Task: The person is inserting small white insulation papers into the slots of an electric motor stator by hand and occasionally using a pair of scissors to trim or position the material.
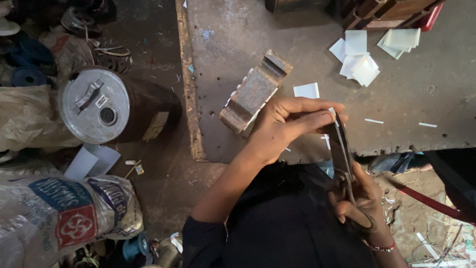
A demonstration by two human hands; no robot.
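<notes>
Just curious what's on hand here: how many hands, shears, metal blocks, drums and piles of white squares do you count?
Hands: 2, left hand and right hand
Shears: 1
Metal block: 1
Drum: 1
Piles of white squares: 2
Total: 7

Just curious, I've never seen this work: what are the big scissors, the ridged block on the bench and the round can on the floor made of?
Scissors: dark, dull metal, probably steel. Ridged block: heavy-looking metal with a brown, rusty, rough surface, likely iron or steel. Round can: metal, with a grey, dull lid and a dark rusty body.
</notes>
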